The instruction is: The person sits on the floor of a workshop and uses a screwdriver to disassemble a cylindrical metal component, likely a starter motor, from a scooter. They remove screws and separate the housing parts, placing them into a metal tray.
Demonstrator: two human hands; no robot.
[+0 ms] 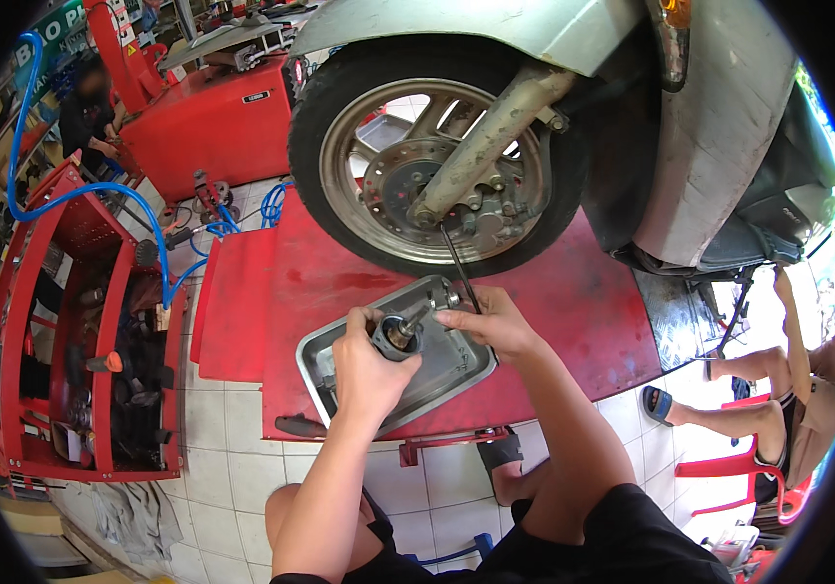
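My left hand (371,365) is closed around a dark hollow metal cylinder (400,343), its round opening tilted up. A narrow shiny metal shaft piece (422,319) sticks out of that opening toward the right. The fingers of my right hand (493,326) pinch near its outer end. A long thin dark rod (458,263) runs from my right hand up toward the wheel hub; whether my fingers grip it I cannot tell. Both hands are over a grey metal tray (408,409) with several small parts and some dark liquid in it.
A scooter's front wheel (312,156) stands on the red lift platform (583,341) just beyond the tray. Left are a red tool cart (106,321) and a blue air hose (96,190). One person (807,409) sits at right; another (86,112) is far left.
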